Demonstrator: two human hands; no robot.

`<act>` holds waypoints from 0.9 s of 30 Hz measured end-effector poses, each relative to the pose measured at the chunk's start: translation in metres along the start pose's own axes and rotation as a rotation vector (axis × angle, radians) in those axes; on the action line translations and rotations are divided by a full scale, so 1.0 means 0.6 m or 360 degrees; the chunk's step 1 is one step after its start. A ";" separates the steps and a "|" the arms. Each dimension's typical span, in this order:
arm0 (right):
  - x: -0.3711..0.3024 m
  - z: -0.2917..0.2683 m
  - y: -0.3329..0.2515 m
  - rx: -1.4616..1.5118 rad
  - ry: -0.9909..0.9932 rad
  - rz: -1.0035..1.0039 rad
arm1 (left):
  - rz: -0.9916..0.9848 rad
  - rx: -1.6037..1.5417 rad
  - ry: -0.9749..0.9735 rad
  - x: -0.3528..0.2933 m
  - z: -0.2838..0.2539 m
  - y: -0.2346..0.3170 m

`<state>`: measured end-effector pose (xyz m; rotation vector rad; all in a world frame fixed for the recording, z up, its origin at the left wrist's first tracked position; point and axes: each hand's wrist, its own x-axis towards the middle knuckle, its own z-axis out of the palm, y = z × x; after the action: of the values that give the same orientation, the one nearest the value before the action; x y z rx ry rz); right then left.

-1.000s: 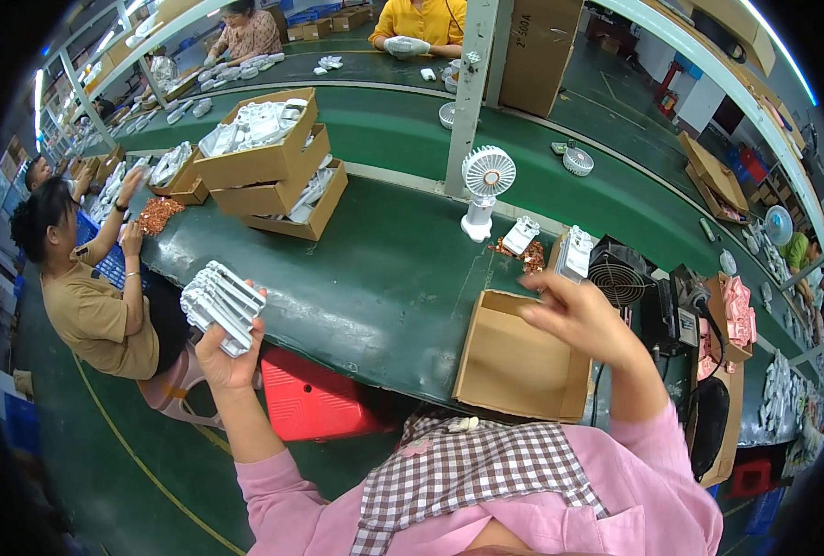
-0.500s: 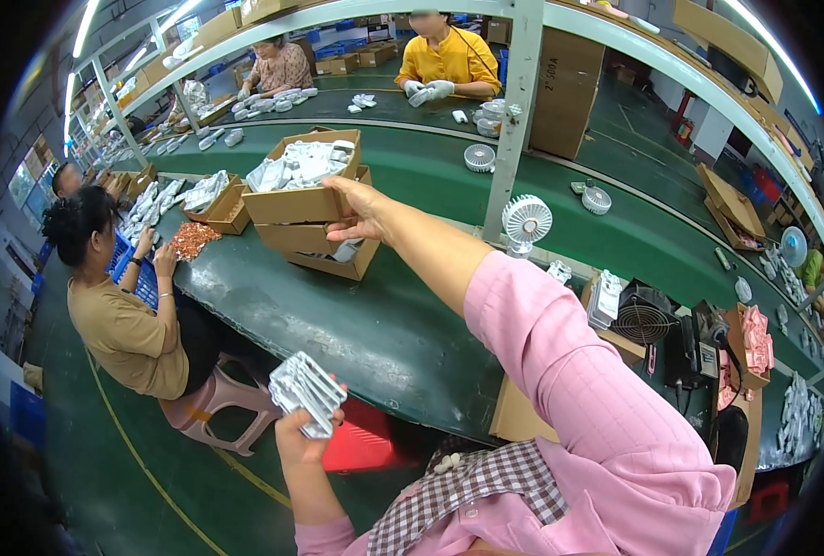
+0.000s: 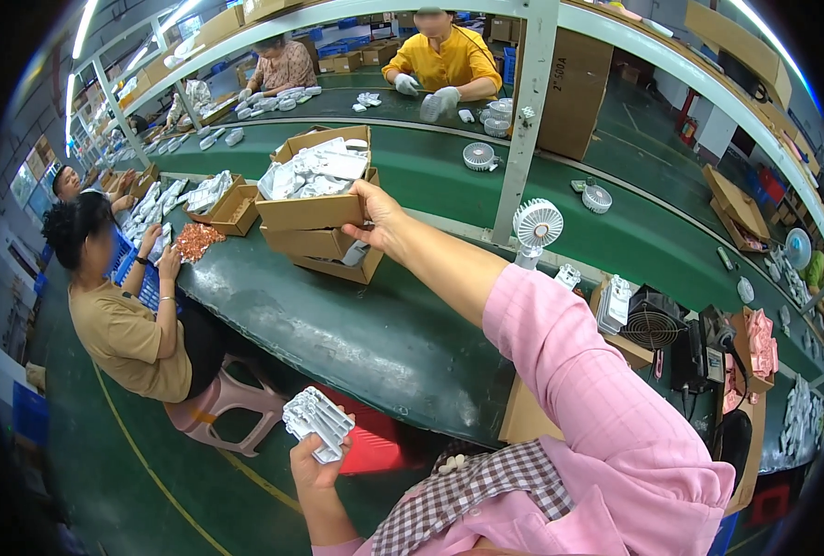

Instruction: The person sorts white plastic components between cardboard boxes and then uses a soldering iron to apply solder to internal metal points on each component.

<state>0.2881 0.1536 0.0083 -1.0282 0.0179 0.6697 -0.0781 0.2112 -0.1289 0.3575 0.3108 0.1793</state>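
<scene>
My left hand is closed around a bundle of white plastic parts, held low in front of the table edge; how many parts it has cannot be made out. My right hand reaches across the table, its thumb and fingers gripping the near right corner of an open cardboard box. White moulded parts are heaped in that box. It rests on a lower cardboard box, where a bit of a grey-white part shows at the gap beneath my hand.
A co-worker in tan sits at the left beside a heap of copper-coloured pieces. A small white fan stands by the upright post. Behind runs a green conveyor belt. A red stool stands under the table edge.
The upper box has shifted slightly right and its front has turned, with my right hand still on it. My left hand has tilted the white parts. The person in yellow has moved their hands apart.
</scene>
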 end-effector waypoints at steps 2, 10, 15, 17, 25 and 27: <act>-0.013 -0.012 -0.005 0.0007 0.0008 -0.0010 | 0.0015 0.0056 -0.0004 0.002 0.004 -0.002; -0.165 -0.119 -0.051 -0.0075 -0.0196 -0.0020 | 0.0008 -0.0002 -0.0031 0.008 0.015 0.001; -0.297 -0.249 -0.055 -0.0216 -0.0214 0.0102 | 0.0035 0.0203 -0.0161 0.031 0.020 -0.002; -0.332 -0.293 -0.042 -0.0299 -0.0171 0.0200 | 0.0019 0.0142 -0.0159 0.037 0.030 -0.005; -0.319 -0.373 0.007 -0.0509 -0.0178 0.0596 | -0.0054 0.0287 -0.0182 0.076 0.036 -0.027; -0.289 -0.378 0.011 -0.0711 -0.0144 0.0645 | -0.0088 0.0278 -0.0161 0.084 0.040 -0.033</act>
<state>0.2113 -0.1119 -0.0635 -1.4408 -0.0030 1.1217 -0.0209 0.1968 -0.1282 0.5284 0.2365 0.0794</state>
